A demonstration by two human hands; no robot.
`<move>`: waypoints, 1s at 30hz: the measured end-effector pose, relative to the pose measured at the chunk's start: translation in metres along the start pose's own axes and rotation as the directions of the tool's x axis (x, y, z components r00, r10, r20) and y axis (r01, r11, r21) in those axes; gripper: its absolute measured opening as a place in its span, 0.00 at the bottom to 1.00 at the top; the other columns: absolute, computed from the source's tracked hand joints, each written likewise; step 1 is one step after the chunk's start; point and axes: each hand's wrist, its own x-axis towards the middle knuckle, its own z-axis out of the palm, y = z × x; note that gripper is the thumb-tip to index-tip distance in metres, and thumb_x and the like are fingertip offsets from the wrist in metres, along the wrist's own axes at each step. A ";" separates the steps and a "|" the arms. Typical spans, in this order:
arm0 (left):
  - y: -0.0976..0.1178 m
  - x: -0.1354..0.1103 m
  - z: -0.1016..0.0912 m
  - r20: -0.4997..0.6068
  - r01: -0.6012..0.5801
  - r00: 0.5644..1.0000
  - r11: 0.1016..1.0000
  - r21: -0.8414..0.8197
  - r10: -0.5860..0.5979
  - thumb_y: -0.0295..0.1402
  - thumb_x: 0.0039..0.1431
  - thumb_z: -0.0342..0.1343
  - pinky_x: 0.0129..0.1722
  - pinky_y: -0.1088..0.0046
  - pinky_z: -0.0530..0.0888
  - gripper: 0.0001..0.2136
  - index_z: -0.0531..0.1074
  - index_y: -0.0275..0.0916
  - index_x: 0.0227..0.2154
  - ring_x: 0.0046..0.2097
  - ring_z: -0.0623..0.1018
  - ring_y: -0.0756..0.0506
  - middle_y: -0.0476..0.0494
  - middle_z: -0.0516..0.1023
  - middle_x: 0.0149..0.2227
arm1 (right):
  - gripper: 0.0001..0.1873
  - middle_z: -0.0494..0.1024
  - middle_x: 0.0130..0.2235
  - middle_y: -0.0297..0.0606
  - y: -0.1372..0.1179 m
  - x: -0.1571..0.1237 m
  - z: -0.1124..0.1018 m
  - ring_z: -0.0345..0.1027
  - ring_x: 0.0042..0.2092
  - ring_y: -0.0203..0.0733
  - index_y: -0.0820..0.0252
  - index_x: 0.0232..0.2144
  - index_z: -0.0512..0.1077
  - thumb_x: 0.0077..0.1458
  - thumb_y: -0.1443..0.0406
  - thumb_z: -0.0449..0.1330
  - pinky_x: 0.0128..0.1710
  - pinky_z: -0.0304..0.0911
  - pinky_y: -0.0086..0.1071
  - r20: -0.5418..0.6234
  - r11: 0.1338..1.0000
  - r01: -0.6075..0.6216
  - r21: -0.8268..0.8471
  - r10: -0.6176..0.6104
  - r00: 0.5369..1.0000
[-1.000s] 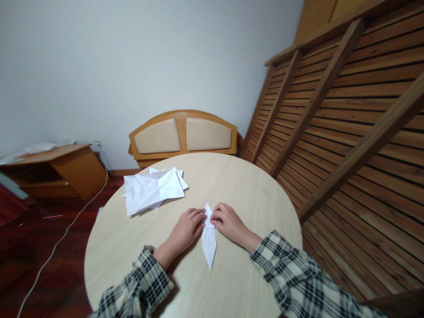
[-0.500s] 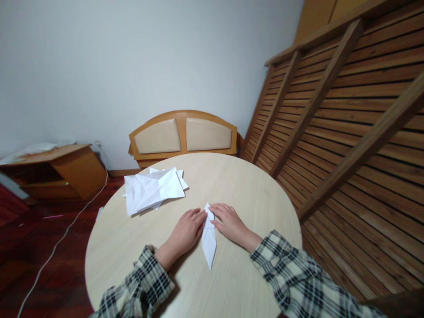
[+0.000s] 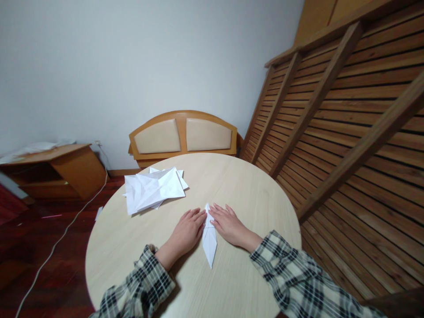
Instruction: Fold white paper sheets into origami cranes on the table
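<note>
A narrow white folded paper (image 3: 210,245) lies on the round table, its long point toward me and a shorter tip facing away. My left hand (image 3: 187,232) rests against its left edge, fingers stretched out and lying flat, the fingertips touching the upper part. From the other side my right hand (image 3: 228,224) lies over the upper right of the paper, fingers extended and somewhat apart. Both hands press the paper to the tabletop without gripping it. Their fingertips hide part of its upper edges.
Creased white paper sheets (image 3: 154,190) lie in a loose stack at the table's far left. The pale round table (image 3: 251,185) stands near a headboard (image 3: 183,115). Slatted wooden boards (image 3: 331,145) lean on the right. A white cable (image 3: 66,232) crosses the floor.
The fingers of my right hand have shifted slightly and spread a little more on the paper. The paper's near point has swung slightly to the right. My left hand stays in place.
</note>
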 end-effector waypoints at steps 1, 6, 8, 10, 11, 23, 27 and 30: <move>0.000 0.000 0.000 0.000 0.001 1.000 1.000 -0.004 -0.001 0.30 0.68 0.48 0.61 0.50 0.66 0.18 0.68 0.39 0.59 0.62 0.70 0.37 0.40 0.72 0.60 | 0.25 0.56 0.68 0.41 -0.001 -0.001 -0.001 0.45 0.70 0.46 0.57 0.66 0.58 0.69 0.60 0.44 0.68 0.35 0.54 0.007 1.000 -0.001 -0.004 0.001 1.000; -0.002 -0.001 0.004 -0.004 -0.007 1.000 1.000 -0.016 0.007 0.31 0.68 0.47 0.61 0.51 0.66 0.19 0.67 0.39 0.60 0.62 0.69 0.38 0.39 0.71 0.61 | 0.27 0.50 0.70 0.44 -0.006 -0.004 -0.005 0.41 0.71 0.46 0.60 0.67 0.54 0.70 0.59 0.43 0.68 0.31 0.55 0.084 1.000 0.015 -0.023 -0.013 0.996; -0.002 -0.002 0.005 -0.005 -0.012 1.000 1.000 -0.021 0.012 0.30 0.68 0.47 0.61 0.52 0.67 0.19 0.66 0.38 0.60 0.62 0.69 0.38 0.38 0.70 0.61 | 0.29 0.47 0.70 0.46 -0.007 -0.005 -0.007 0.39 0.71 0.46 0.61 0.68 0.52 0.69 0.57 0.43 0.68 0.30 0.55 0.114 1.000 0.021 -0.018 -0.019 0.993; -0.003 -0.002 0.005 -0.003 -0.015 1.000 1.000 -0.025 0.015 0.29 0.67 0.48 0.61 0.53 0.67 0.19 0.66 0.37 0.60 0.62 0.70 0.39 0.37 0.70 0.61 | 0.32 0.45 0.70 0.47 -0.007 -0.006 -0.008 0.37 0.71 0.47 0.63 0.68 0.50 0.69 0.54 0.43 0.69 0.28 0.54 0.130 1.000 0.027 -0.007 -0.026 0.991; -0.003 -0.002 0.005 -0.002 -0.016 1.000 1.000 -0.026 0.016 0.29 0.67 0.48 0.62 0.53 0.67 0.19 0.66 0.37 0.60 0.62 0.70 0.39 0.37 0.70 0.61 | 0.34 0.44 0.70 0.48 -0.007 -0.007 -0.008 0.36 0.72 0.48 0.64 0.69 0.49 0.68 0.51 0.43 0.69 0.27 0.54 0.138 1.000 0.030 0.000 -0.030 0.990; -0.002 0.000 0.002 0.013 -0.020 1.000 1.000 -0.004 0.020 0.29 0.66 0.48 0.62 0.57 0.67 0.19 0.67 0.33 0.59 0.62 0.70 0.41 0.36 0.71 0.61 | 0.44 0.38 0.71 0.50 -0.011 -0.010 -0.012 0.31 0.72 0.49 0.68 0.69 0.43 0.65 0.42 0.41 0.68 0.21 0.53 0.184 1.000 0.027 -0.009 -0.025 0.983; -0.001 0.000 0.000 0.013 -0.021 1.000 1.000 -0.010 0.021 0.29 0.67 0.47 0.62 0.57 0.68 0.19 0.67 0.34 0.59 0.62 0.71 0.41 0.36 0.71 0.60 | 0.44 0.39 0.71 0.50 -0.011 -0.011 -0.010 0.32 0.72 0.50 0.68 0.69 0.44 0.65 0.43 0.41 0.69 0.23 0.53 0.173 0.999 0.031 -0.021 -0.027 0.985; 0.000 0.000 0.000 0.000 -0.010 1.000 1.000 -0.030 0.010 0.30 0.67 0.47 0.62 0.57 0.68 0.19 0.68 0.35 0.58 0.61 0.71 0.41 0.36 0.72 0.60 | 0.41 0.42 0.71 0.49 -0.010 -0.011 -0.007 0.34 0.72 0.49 0.65 0.69 0.46 0.65 0.44 0.43 0.69 0.26 0.52 0.118 1.000 0.022 -0.019 -0.020 0.993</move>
